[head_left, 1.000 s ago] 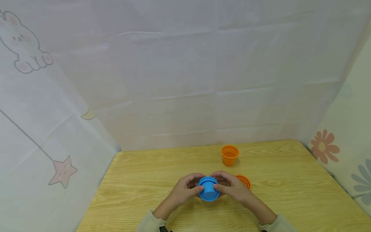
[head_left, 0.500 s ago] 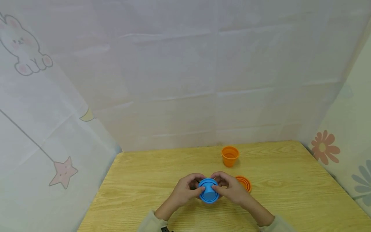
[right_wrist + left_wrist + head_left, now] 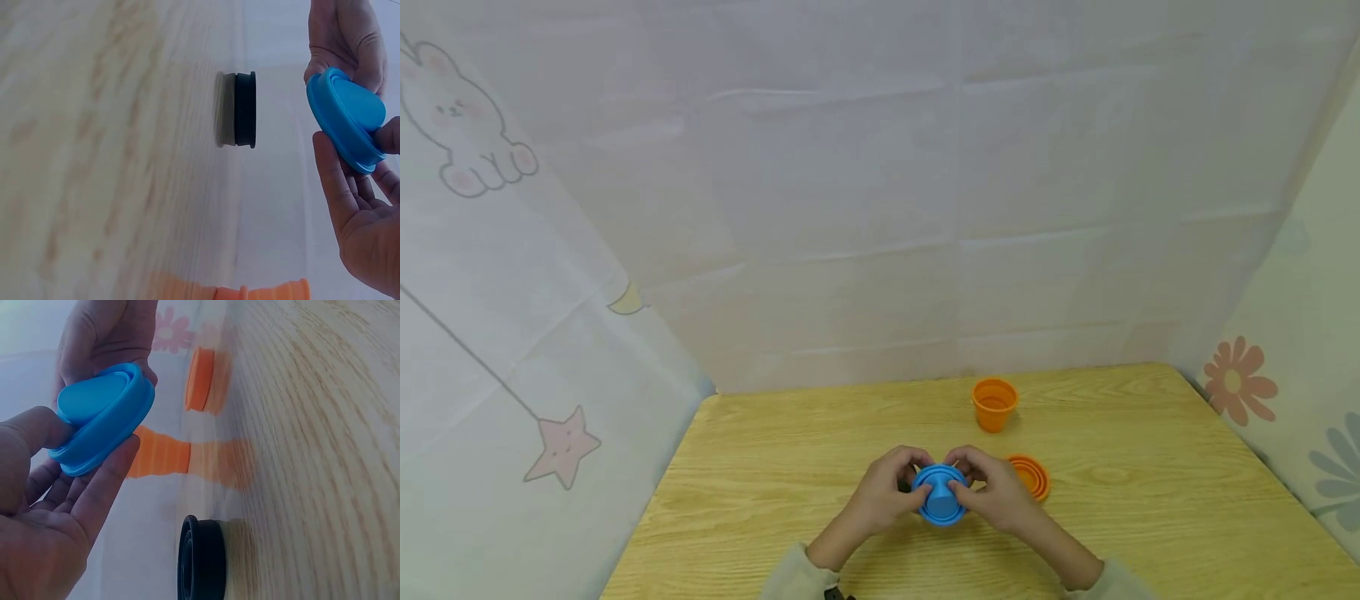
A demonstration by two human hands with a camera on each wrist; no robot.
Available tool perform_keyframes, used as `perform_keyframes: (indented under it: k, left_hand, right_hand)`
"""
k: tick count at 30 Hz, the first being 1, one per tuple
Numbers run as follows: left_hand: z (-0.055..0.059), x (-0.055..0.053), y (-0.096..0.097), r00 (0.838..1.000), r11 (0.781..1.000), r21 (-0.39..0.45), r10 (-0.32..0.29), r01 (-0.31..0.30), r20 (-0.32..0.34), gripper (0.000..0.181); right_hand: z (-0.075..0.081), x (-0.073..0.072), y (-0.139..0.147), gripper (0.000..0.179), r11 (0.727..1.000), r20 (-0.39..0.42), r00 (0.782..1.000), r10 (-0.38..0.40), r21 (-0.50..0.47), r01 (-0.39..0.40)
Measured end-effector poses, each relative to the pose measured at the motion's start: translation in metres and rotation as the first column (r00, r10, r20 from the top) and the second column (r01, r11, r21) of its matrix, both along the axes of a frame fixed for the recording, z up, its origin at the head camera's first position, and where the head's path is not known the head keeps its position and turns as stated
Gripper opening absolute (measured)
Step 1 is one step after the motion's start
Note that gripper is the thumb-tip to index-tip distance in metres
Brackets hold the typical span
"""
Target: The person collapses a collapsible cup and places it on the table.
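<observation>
A blue collapsible cup (image 3: 942, 497), partly folded, is held between both hands above the table, its base turned towards me. My left hand (image 3: 883, 493) grips one side, thumb on the base and fingers behind the rim. On the opposite side my right hand (image 3: 1002, 497) grips it the same way. Between the two thumbs the base wall looks dented inward. The left wrist view shows the blue cup (image 3: 103, 419) tilted, with the left fingertips under its rim. Seen from the right wrist, the cup (image 3: 347, 119) has the right thumb pressing its base.
An orange collapsible cup (image 3: 995, 404) stands extended, mouth up, towards the back of the wooden table (image 3: 760, 467). A flattened orange cup (image 3: 1032, 477) lies beside the right hand. A flattened black cup (image 3: 206, 559) rests on the table, mostly hidden behind the left hand in the head view.
The hands and blue cup have shifted slightly towards the person. The thumbs have pushed in, and the cup's base looks more pinched than before. The orange cups have stayed put.
</observation>
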State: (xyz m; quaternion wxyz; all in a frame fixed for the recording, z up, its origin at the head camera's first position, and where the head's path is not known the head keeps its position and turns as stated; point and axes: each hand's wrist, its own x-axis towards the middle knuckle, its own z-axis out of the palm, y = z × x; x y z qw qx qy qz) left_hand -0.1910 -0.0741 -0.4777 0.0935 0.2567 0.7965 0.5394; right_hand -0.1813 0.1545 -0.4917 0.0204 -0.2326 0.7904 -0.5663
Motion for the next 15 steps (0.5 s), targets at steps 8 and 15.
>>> perform_keyframes:
  k: [8,15]
  left_hand:
    - [-0.0026,-0.0013,0.0028,0.995,0.996,-0.079,0.026,-0.034,-0.099,0.023]
    - [-0.0056,-0.002,-0.0006,1.0,1.0,-0.002,0.013,-0.013,-0.02,0.026]
  right_hand:
    - [-0.0026,0.0,-0.0028,0.017,0.998,-0.029,0.999,-0.041,0.045,0.042]
    - [0.0009,-0.0009,0.0018,0.021,1.0,0.079,0.997,0.016,-0.015,-0.015]
